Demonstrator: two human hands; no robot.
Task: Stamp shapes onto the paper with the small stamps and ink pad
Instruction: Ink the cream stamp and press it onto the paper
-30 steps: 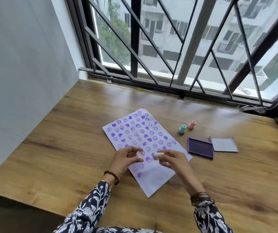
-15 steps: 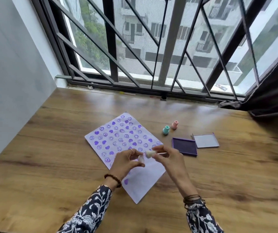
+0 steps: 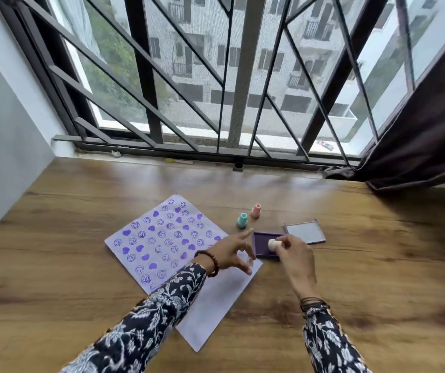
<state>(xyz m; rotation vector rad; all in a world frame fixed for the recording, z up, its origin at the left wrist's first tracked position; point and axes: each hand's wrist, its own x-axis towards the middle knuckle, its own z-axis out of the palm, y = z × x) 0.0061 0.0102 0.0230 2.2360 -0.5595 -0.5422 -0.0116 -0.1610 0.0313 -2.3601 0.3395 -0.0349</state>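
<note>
The step in hand looks like inking: the right hand (image 3: 295,255) pinches a small white stamp (image 3: 272,244) in its fingertips and holds it over the open purple ink pad (image 3: 263,244), though the blur hides whether the face touches the ink. The left hand (image 3: 230,251), forefinger out, seems to nip a small clear cap (image 3: 249,262) over the paper (image 3: 216,300). The paper's far part is filled with purple hearts and smileys; its near part is bare. Next, the stamp likely needs a square press there.
</note>
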